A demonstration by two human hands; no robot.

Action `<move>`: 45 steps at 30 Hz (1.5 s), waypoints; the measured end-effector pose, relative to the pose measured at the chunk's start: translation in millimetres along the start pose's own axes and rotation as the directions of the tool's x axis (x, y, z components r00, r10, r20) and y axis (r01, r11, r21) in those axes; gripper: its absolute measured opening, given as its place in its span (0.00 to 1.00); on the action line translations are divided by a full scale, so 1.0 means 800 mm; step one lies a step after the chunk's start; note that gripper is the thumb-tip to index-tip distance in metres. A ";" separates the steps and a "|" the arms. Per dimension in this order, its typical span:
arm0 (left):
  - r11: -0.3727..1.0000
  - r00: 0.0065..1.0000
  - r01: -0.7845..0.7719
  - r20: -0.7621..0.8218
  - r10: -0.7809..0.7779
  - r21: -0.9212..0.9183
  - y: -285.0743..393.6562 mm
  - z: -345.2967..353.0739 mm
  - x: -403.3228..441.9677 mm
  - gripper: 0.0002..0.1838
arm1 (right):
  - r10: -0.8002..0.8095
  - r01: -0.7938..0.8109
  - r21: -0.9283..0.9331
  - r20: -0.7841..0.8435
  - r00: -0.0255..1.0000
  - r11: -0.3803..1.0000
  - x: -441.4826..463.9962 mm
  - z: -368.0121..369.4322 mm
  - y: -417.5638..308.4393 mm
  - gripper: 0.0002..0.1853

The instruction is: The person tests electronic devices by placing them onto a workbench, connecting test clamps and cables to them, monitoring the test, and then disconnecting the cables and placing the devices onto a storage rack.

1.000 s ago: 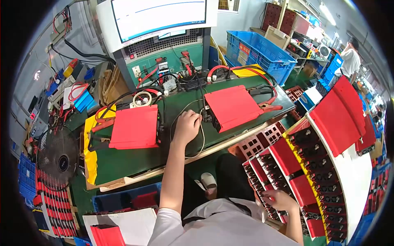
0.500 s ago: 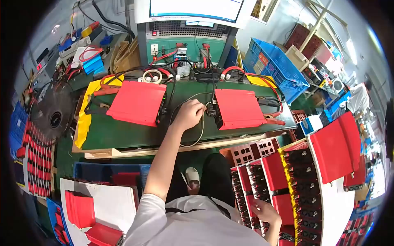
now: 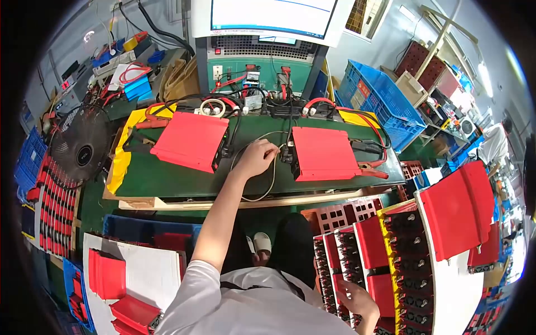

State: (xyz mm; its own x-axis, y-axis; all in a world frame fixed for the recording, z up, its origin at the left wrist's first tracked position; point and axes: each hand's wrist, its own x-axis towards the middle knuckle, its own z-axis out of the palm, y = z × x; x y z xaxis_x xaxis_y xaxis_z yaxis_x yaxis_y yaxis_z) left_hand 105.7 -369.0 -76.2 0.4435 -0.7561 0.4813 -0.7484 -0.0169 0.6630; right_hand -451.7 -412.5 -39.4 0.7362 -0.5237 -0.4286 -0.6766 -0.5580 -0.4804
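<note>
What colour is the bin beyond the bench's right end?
Blue, with a red label; the head view shows it.

The left hand (image 3: 258,158) touches a thin pale cable (image 3: 273,173) just beside the right-hand red metal case (image 3: 325,153). Another red case (image 3: 191,140) lies tilted on the green counter (image 3: 167,188); the right hand (image 3: 357,300) hovers near racked red units (image 3: 371,241).

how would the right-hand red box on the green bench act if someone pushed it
The red box would probably stay rigid, since its top looks flat and straight-edged. It lies low and broad on the green bench, so tipping seems unlikely. The red clamp and black plug at its ends would likely tug on it.
</note>
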 end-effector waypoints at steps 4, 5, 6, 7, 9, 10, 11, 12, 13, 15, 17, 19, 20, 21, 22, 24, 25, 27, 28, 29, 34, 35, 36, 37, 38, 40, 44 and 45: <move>0.999 0.999 0.035 0.005 -0.035 -0.011 0.003 -0.001 0.001 0.08 | 0.037 -0.037 0.014 0.002 0.999 0.999 -0.004 -0.004 -0.004 0.29; 0.999 0.999 0.033 0.003 -0.033 -0.006 0.002 0.000 0.002 0.08 | 0.037 -0.037 0.020 0.003 0.999 0.999 -0.004 -0.005 -0.003 0.29; 1.000 1.000 0.031 0.000 -0.031 0.000 0.002 0.000 0.002 0.08 | 0.037 -0.037 0.027 0.006 0.999 0.999 -0.004 -0.006 -0.001 0.29; 1.000 1.000 0.029 -0.003 -0.029 0.006 0.002 0.000 0.002 0.08 | 0.048 -0.048 0.024 0.006 0.999 0.999 -0.004 -0.002 0.005 0.30; 0.998 0.998 0.068 0.016 -0.068 0.014 0.004 -0.002 0.000 0.08 | 0.023 -0.023 0.002 -0.011 1.000 1.000 -0.005 0.001 0.011 0.30; 0.996 0.996 0.085 0.024 -0.085 0.018 0.006 -0.003 0.001 0.09 | 0.010 -0.010 -0.010 -0.022 1.000 1.000 -0.003 0.000 0.010 0.30; 0.997 0.996 0.077 0.031 -0.078 0.022 0.008 -0.005 0.001 0.10 | 0.069 -0.069 -0.011 0.003 0.998 0.998 -0.005 -0.001 0.009 0.31; 0.996 0.996 0.086 0.031 -0.087 0.026 0.007 -0.005 0.002 0.10 | 0.078 -0.078 -0.008 0.008 0.997 0.997 -0.005 -0.001 0.010 0.31; 0.995 0.995 0.095 0.032 -0.096 0.031 0.006 -0.004 0.002 0.10 | 0.088 -0.088 -0.004 0.013 0.996 0.996 -0.005 -0.001 0.011 0.31; 0.995 0.996 0.089 0.020 -0.090 0.045 0.007 -0.004 0.003 0.10 | 0.009 -0.011 -0.043 -0.057 0.998 0.999 -0.003 0.005 0.020 0.31; 0.996 0.998 0.062 -0.002 -0.062 0.062 0.010 -0.005 0.001 0.10 | 0.041 -0.042 -0.017 -0.053 0.998 0.999 -0.003 0.011 0.035 0.31; 0.993 0.995 0.097 0.006 -0.097 0.060 0.010 -0.004 0.002 0.10 | 0.040 -0.042 -0.033 -0.061 0.997 0.999 -0.003 0.010 0.032 0.31; 0.991 0.993 0.115 0.012 -0.116 0.062 0.010 -0.004 0.002 0.10 | 0.078 -0.078 -0.005 -0.026 0.997 0.997 -0.005 0.007 0.030 0.31; 0.991 0.993 0.115 0.016 -0.117 0.069 0.010 -0.004 0.003 0.10 | 0.114 -0.114 0.024 0.010 0.993 0.993 -0.006 0.001 0.025 0.32; 0.994 0.995 0.097 -0.007 -0.097 0.057 0.010 -0.004 0.004 0.09 | 0.146 -0.148 0.055 0.046 0.988 0.987 -0.006 -0.004 0.019 0.33; 0.998 0.997 0.060 -0.046 -0.058 0.036 0.010 -0.001 0.002 0.08 | 0.123 -0.125 0.079 0.029 0.992 0.989 -0.010 -0.011 0.007 0.33; 0.998 0.998 0.040 -0.048 -0.038 0.039 0.007 0.000 0.002 0.08 | 0.121 -0.123 0.050 0.033 0.992 0.991 -0.010 -0.016 0.001 0.33; 0.997 0.998 0.056 -0.040 -0.054 0.049 0.005 0.000 0.002 0.08 | 0.060 -0.060 0.001 -0.015 0.998 0.998 -0.010 -0.010 0.006 0.32; 0.997 0.998 0.063 -0.034 -0.061 0.054 0.006 0.000 0.002 0.08 | 0.009 -0.007 0.027 -0.073 0.997 1.000 -0.011 -0.006 0.012 0.32; 0.999 0.999 0.029 -0.047 -0.027 0.038 0.006 0.001 0.001 0.09 | 0.027 -0.027 0.002 -0.054 0.998 1.000 -0.010 -0.002 0.018 0.32; 0.990 0.996 0.086 -0.007 -0.085 0.109 0.015 -0.004 0.002 0.11 | 0.053 -0.054 -0.014 -0.068 0.996 0.998 -0.012 -0.006 0.004 0.31; 0.992 0.997 0.078 -0.001 -0.079 0.102 0.014 -0.005 0.002 0.11 | 0.086 -0.085 0.023 -0.047 0.995 0.996 -0.011 -0.006 0.004 0.30; 0.993 0.997 0.071 0.003 -0.071 0.092 0.014 -0.005 0.002 0.11 | 0.124 -0.124 0.023 -0.024 0.992 0.992 -0.012 -0.012 -0.005 0.30; 0.991 0.997 0.077 -0.001 -0.078 0.108 0.015 -0.004 0.003 0.12 | 0.089 -0.088 0.015 -0.046 0.995 0.996 -0.010 -0.003 0.005 0.30; 0.992 0.997 0.077 -0.001 -0.077 0.103 0.014 -0.003 0.003 0.11 | 0.055 -0.055 0.004 -0.068 0.996 0.999 -0.008 0.005 0.016 0.30; 0.993 0.997 0.083 -0.004 -0.083 0.085 0.017 -0.003 0.002 0.10 | 0.076 -0.076 0.008 -0.042 0.996 0.997 -0.008 -0.002 0.006 0.29; 0.996 0.999 0.040 -0.020 -0.039 0.077 0.011 0.000 0.002 0.10 | 0.043 -0.044 -0.035 -0.030 0.999 0.998 -0.008 -0.006 0.001 0.28; 0.995 0.998 0.061 -0.006 -0.061 0.075 0.010 -0.001 0.003 0.11 | 0.042 -0.043 -0.045 -0.024 0.999 0.998 -0.010 -0.011 -0.008 0.28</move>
State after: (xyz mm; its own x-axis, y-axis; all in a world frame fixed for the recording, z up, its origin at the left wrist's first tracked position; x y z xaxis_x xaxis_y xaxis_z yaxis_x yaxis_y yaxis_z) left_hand 100.7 -370.3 -69.3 0.4913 -0.7499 0.4431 -0.7544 -0.1121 0.6467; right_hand -452.9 -410.2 -26.4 0.7066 -0.5618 -0.4302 -0.7076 -0.5632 -0.4266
